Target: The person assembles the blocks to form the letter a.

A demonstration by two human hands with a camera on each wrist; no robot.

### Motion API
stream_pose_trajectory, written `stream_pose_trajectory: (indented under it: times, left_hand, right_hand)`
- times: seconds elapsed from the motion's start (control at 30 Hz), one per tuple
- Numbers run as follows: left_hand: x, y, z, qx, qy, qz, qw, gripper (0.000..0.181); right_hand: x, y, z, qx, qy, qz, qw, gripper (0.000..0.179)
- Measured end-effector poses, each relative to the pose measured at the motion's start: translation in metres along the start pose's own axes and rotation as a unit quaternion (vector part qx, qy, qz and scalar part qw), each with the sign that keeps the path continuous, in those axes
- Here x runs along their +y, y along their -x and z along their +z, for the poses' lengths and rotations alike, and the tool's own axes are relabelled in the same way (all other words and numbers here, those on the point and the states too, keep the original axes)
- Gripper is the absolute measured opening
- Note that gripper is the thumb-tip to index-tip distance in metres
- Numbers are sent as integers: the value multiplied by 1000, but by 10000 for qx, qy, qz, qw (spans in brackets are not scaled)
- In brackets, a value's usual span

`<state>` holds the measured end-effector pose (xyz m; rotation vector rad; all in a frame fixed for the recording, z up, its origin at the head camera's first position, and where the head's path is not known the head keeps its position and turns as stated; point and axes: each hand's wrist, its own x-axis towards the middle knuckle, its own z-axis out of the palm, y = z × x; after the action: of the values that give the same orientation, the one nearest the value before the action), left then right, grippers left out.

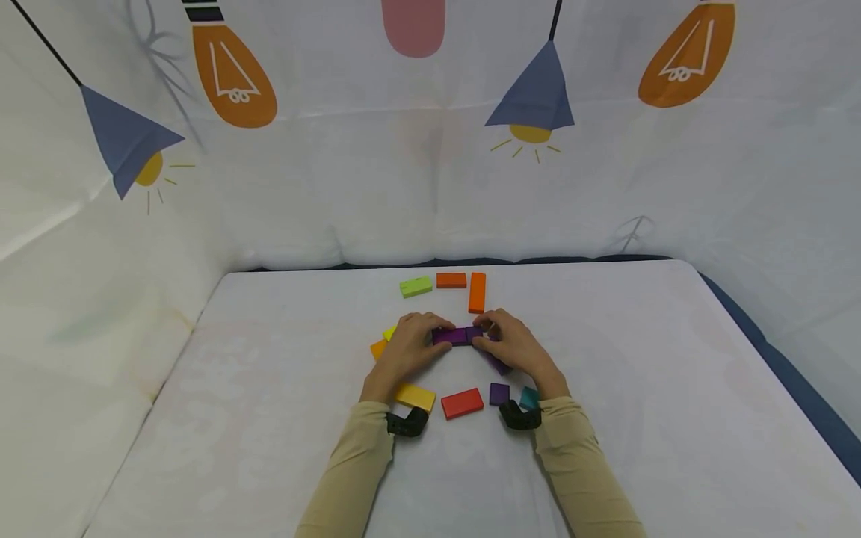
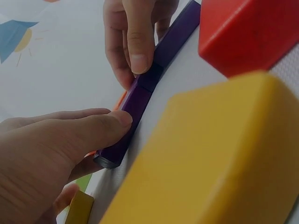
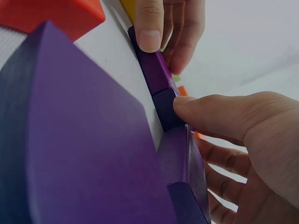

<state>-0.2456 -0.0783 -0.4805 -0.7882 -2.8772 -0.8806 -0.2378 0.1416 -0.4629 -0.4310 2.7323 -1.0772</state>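
Over the middle of the white table, my left hand (image 1: 409, 345) pinches a long purple block (image 1: 449, 336) between thumb and fingers. Against that block's right end lies a short dark purple block (image 1: 474, 335), which my right hand (image 1: 516, 345) pinches. Both wrist views show the two pieces end to end in one line. A further purple block (image 1: 496, 364) slants away below the right hand and is partly covered by it. In the right wrist view this further block (image 3: 174, 156) meets the short one's end.
Nearer me lie a yellow block (image 1: 415, 397), a red block (image 1: 463, 403), a square purple block (image 1: 499, 394) and a teal block (image 1: 529, 398). Behind the hands are a green block (image 1: 415, 287) and two orange blocks (image 1: 451, 280). Yellow pieces (image 1: 378, 349) show beside my left hand.
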Motion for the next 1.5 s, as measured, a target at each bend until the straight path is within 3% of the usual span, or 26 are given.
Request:
stream_pose_trajectory:
  times: [0.87, 1.17, 1.5]
  left_hand:
    - [-1, -1, -1, 2, 120, 42, 9999, 30]
    - [-6, 0, -6, 425, 1011, 34, 9940, 24]
    - [-24, 4, -22, 718, 949, -239, 9926, 26]
  right_hand:
    - [2, -1, 0, -2, -82, -42, 10000, 35]
    - [5, -2, 1, 35, -325, 227, 9992, 34]
    - [6, -3, -12, 256, -978, 765, 9919, 39]
